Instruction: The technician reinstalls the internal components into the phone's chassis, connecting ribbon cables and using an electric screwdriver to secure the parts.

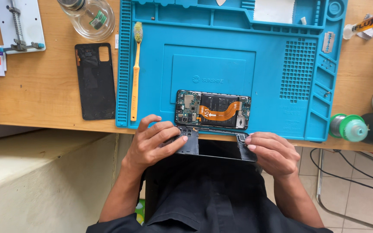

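Note:
An opened smartphone (213,109) lies on the blue repair mat (281,108), its battery, orange flex cable and circuit boards exposed. Just below it, at the mat's front edge, both my hands hold a black inner frame piece (214,148). My left hand (154,140) grips its left end with fingers curled over it. My right hand (273,151) holds its right end between thumb and fingers.
The phone's black back cover (95,81) lies on the wooden table left of the mat. A yellow toothbrush (135,71) rests along the mat's left edge. A glass jar (88,16), a metal clamp plate (19,26), a syringe tube (368,23) and solder spools (350,127) sit around.

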